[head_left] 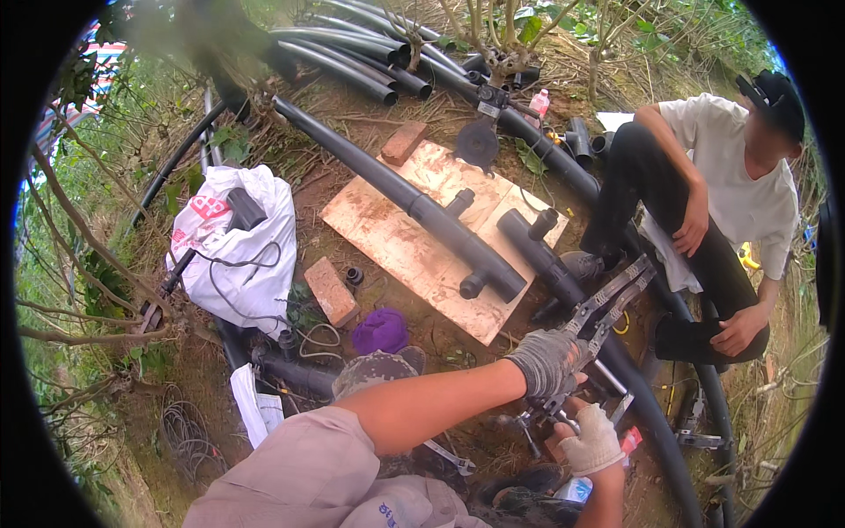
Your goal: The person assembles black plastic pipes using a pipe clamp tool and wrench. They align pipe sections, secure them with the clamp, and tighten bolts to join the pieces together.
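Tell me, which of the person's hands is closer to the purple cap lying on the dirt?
The left. The left hand, in a grey glove, grips the metal tool to the right of the purple cap. The right hand, in a white glove, is lower and farther right.

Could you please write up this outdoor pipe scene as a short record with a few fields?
Setting: bare soil with grass around it
Left hand: grey glove, gripping the long metal lever tool
Right hand: white glove, at the tool's lower end
Board: pale wooden board carrying a long black plastic pipe
Nearby: red brick, purple cloth cap, white plastic sack
Other person: seated at right, white shirt
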`<action>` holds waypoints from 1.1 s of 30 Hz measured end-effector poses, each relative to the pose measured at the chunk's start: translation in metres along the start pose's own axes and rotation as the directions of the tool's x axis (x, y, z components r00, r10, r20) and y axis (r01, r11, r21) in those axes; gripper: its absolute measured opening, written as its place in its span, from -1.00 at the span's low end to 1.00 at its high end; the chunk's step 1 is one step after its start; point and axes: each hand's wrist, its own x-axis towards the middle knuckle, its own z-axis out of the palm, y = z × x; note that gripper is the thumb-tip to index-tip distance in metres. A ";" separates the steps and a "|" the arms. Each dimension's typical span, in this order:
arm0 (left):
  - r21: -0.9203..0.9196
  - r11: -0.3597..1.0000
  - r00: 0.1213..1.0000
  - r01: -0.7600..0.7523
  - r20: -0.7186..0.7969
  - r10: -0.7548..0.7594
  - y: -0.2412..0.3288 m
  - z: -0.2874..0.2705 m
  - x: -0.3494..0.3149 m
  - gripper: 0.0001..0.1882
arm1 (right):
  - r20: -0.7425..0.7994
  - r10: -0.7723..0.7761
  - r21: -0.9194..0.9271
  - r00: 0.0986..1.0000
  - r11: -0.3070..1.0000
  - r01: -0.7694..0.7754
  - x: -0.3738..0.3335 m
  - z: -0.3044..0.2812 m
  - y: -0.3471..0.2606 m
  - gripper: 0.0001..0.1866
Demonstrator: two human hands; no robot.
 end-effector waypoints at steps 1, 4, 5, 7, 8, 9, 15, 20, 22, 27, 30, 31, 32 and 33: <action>0.037 0.999 0.998 0.030 0.052 -0.032 -0.003 0.001 -0.003 -0.56 | 0.075 -0.002 -0.049 0.997 0.999 0.005 -0.004 -0.002 -0.004 -0.44; 0.113 0.992 0.986 0.048 0.154 -0.065 -0.002 -0.002 -0.011 -0.52 | 0.169 0.016 -0.099 0.985 0.995 0.001 -0.016 -0.013 -0.010 -0.40; 0.131 0.991 0.978 0.024 0.202 -0.050 0.001 -0.003 -0.012 -0.50 | 0.179 0.039 -0.104 0.983 0.994 -0.021 -0.022 -0.015 -0.009 -0.38; 0.217 0.975 0.952 -0.050 0.306 -0.020 0.001 -0.004 -0.009 -0.45 | 0.138 -0.010 -0.059 0.990 0.998 0.018 -0.025 -0.019 -0.012 -0.38; 0.200 0.979 0.926 -0.046 0.377 -0.034 0.004 -0.006 -0.009 -0.44 | 0.122 0.003 -0.044 0.993 0.999 0.003 -0.032 -0.023 -0.013 -0.38; 0.219 0.973 0.925 -0.073 0.378 -0.015 -0.005 -0.003 -0.011 -0.46 | 0.131 -0.045 -0.063 0.990 0.997 0.054 -0.027 -0.027 -0.023 -0.40; 0.190 0.965 0.879 -0.181 0.470 0.073 0.003 0.014 -0.002 -0.42 | 0.351 -0.034 -0.091 0.936 0.993 0.070 -0.023 -0.016 -0.019 -0.48; 0.276 0.956 0.839 -0.097 0.540 -0.071 0.011 0.024 0.000 -0.28 | 0.431 -0.094 0.019 0.898 0.995 0.095 -0.028 0.000 -0.019 -0.60; 0.211 0.957 0.908 -0.199 0.408 0.098 -0.025 0.036 -0.010 -0.25 | 0.436 -0.143 -0.003 0.888 0.987 0.160 -0.026 0.012 -0.023 -0.60; 0.170 0.980 0.891 -0.102 0.454 0.014 -0.015 0.052 -0.006 -0.31 | 0.369 -0.251 0.023 0.895 0.965 0.261 -0.031 0.034 -0.024 -0.59; 0.193 0.975 0.886 -0.112 0.463 0.010 -0.005 0.050 -0.002 -0.36 | 0.355 -0.248 0.060 0.902 0.968 0.243 -0.032 0.033 -0.024 -0.58; 0.160 0.981 0.887 -0.110 0.461 0.025 -0.002 0.051 -0.001 -0.37 | 0.362 -0.239 0.051 0.901 0.970 0.236 -0.031 0.035 -0.022 -0.58; 0.127 0.986 0.889 -0.112 0.456 0.043 0.001 0.050 0.001 -0.39 | 0.366 -0.229 0.039 0.902 0.972 0.231 -0.029 0.037 -0.020 -0.57; 0.114 0.989 0.884 -0.093 0.467 0.029 -0.001 0.051 0.002 -0.41 | 0.372 -0.216 0.028 0.903 0.975 0.222 -0.028 0.037 -0.018 -0.57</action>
